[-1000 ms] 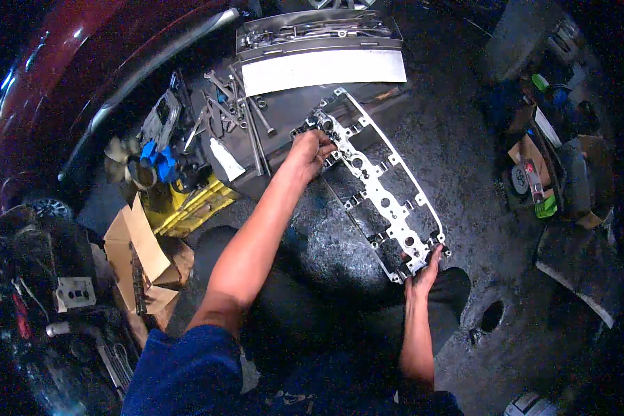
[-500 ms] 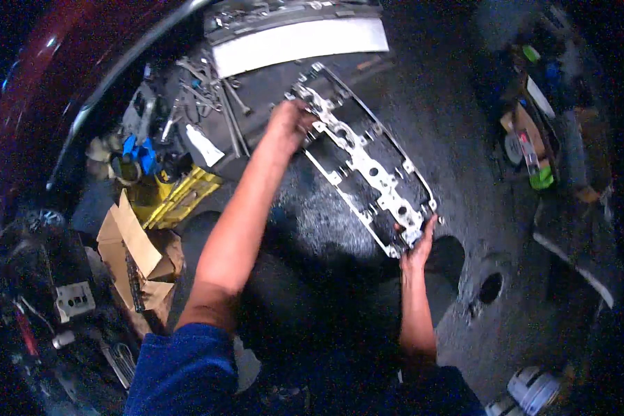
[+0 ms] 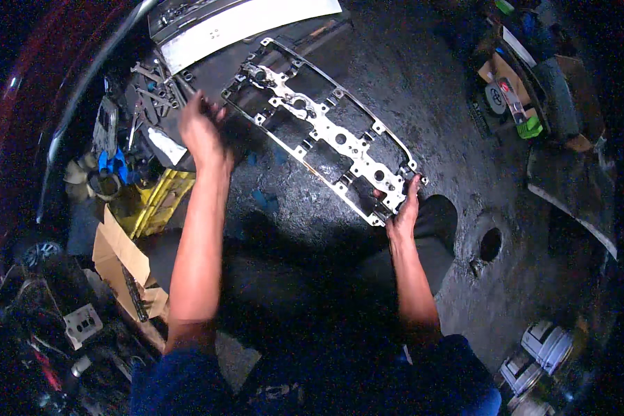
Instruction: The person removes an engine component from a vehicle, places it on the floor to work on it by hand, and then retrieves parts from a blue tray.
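Observation:
A long metal engine frame, which looks like a camshaft carrier, slants from far left to near right above the floor. It has a pale central spine with round holes and a thin outer rim with bolt lugs. My right hand grips its near right end, thumb on top and fingers underneath. Off the frame's far left end, my left hand is in the air with nothing in it. Its fingers are blurred but look apart.
Wrenches lie at the far left beside a white tube. Nearer are a yellow plastic piece and an open cardboard box. A white panel lies at the back. Round containers stand near right.
My left hand has let go of the frame's far end and moved left. The right hand still holds the near end. The whole view has shifted, with the frame now higher and farther left.

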Action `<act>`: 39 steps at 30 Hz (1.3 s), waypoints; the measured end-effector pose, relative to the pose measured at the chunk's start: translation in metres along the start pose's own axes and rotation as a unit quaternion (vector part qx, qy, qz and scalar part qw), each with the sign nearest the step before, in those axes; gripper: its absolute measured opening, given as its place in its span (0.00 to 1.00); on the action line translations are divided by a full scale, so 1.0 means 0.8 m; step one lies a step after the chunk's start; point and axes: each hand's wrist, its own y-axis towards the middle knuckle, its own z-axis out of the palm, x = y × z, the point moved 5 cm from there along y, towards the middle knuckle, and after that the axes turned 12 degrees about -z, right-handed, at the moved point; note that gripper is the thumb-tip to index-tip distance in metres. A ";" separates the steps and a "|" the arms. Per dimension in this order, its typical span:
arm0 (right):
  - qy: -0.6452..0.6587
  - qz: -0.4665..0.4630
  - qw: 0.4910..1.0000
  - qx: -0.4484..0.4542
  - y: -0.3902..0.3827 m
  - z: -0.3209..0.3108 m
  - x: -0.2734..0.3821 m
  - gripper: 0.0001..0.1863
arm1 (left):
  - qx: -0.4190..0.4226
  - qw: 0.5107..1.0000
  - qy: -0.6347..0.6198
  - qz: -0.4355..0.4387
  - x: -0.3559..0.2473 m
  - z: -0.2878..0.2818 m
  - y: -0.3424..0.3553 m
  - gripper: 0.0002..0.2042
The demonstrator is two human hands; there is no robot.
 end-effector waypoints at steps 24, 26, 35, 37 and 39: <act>-0.046 -0.067 0.995 -0.052 -0.007 0.012 0.006 0.24 | 0.253 0.836 -0.230 -0.429 0.258 0.050 -0.134 0.44; -0.046 -0.093 0.994 -0.037 -0.006 0.012 0.004 0.23 | 0.173 0.847 -0.215 -0.455 0.274 0.038 -0.127 0.43; -0.068 -0.148 0.985 -0.056 -0.005 0.007 0.005 0.28 | 0.347 0.732 -0.394 -0.434 0.295 0.045 -0.110 0.35; -0.082 -0.152 0.983 -0.064 0.000 -0.006 0.002 0.27 | 0.356 0.644 -0.461 -0.495 0.277 0.055 -0.125 0.33; -0.104 -0.155 0.981 -0.053 0.001 -0.013 0.003 0.24 | 0.363 0.645 -0.459 -0.491 0.282 0.058 -0.125 0.33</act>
